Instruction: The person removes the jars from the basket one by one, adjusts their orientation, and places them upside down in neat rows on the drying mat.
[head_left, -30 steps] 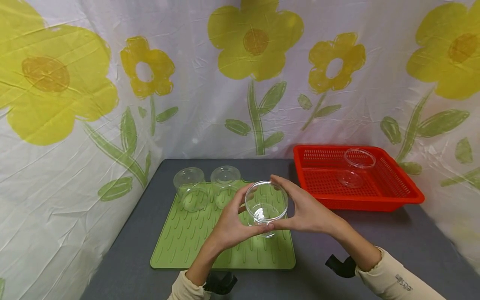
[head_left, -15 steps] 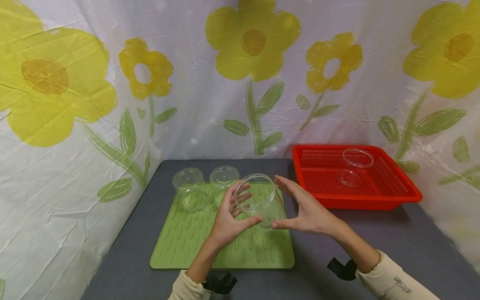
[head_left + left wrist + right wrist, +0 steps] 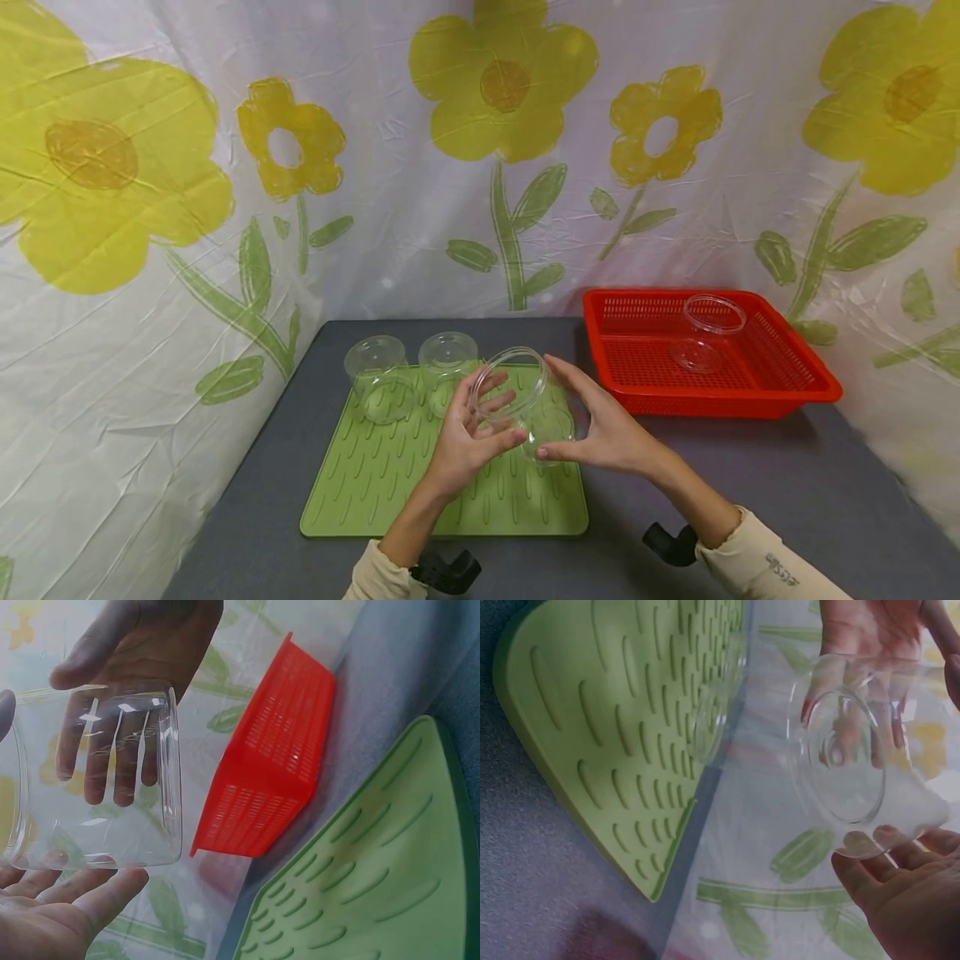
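Between both hands is a clear plastic jar, raised over the green ridged mat. It leans, its round rim toward the left hand and its base toward the right. My left hand holds it from the left, fingers behind its wall and thumb in front. On the other side, my right hand grips it between fingers and thumb near the base. Through the clear wall in the left wrist view, the jar shows nothing inside.
Two more clear jars, a left one and another, stand at the mat's back left. A red slotted basket at the back right holds a clear jar. A flowered cloth hangs behind the grey table.
The jar has tipped from facing me to leaning, its rim shifting left and its base swinging right. The thumbs have come apart, and the hands have changed their hold.
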Available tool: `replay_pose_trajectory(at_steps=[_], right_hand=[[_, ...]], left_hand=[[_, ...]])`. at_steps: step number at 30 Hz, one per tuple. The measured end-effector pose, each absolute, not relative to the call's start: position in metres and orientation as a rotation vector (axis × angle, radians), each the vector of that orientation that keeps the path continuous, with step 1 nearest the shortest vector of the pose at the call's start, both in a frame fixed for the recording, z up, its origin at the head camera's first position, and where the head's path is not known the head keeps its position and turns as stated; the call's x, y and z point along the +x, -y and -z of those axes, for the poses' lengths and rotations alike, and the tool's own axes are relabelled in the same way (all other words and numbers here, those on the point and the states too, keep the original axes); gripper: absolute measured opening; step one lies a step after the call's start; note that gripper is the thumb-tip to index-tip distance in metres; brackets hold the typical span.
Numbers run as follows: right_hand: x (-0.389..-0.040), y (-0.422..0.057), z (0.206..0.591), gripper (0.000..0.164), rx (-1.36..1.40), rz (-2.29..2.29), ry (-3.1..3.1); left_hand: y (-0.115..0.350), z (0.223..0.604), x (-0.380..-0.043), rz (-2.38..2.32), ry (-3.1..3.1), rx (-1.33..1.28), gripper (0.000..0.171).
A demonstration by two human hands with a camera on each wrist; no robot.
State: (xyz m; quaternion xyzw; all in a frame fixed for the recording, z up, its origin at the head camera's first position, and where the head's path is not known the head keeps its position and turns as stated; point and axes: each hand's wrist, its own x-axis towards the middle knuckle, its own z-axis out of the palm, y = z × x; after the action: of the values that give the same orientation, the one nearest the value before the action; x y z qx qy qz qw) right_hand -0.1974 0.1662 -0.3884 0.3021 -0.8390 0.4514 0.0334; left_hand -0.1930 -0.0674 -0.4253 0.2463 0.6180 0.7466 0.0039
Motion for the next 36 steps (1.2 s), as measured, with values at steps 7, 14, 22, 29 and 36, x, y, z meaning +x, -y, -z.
replay_pose_trajectory(at_steps=[7, 14, 22, 29, 36], right_hand=[[-0.198, -0.165, 0.393, 0.107, 0.919, -1.388, 2.579], [-0.199, -0.162, 0.395, 0.102, 0.954, -1.398, 2.552], [-0.200, -0.161, 0.397, 0.099, 0.947, -1.386, 2.544], [-0.201, -0.163, 0.399, 0.099, 0.943, -1.377, 2.539], [-0.200, -0.167, 0.402, 0.100, 0.935, -1.318, 2.567]], left_hand=[[0.067, 0.428, -0.193, -2.346, -1.923, 0.788, 0.101], [0.069, 0.429, -0.193, -2.333, -1.929, 0.791, 0.101], [0.071, 0.431, -0.194, -2.317, -1.909, 0.788, 0.102], [0.073, 0.433, -0.196, -2.268, -1.905, 0.777, 0.106], [0.080, 0.430, -0.195, -2.218, -1.985, 0.739, 0.107]])
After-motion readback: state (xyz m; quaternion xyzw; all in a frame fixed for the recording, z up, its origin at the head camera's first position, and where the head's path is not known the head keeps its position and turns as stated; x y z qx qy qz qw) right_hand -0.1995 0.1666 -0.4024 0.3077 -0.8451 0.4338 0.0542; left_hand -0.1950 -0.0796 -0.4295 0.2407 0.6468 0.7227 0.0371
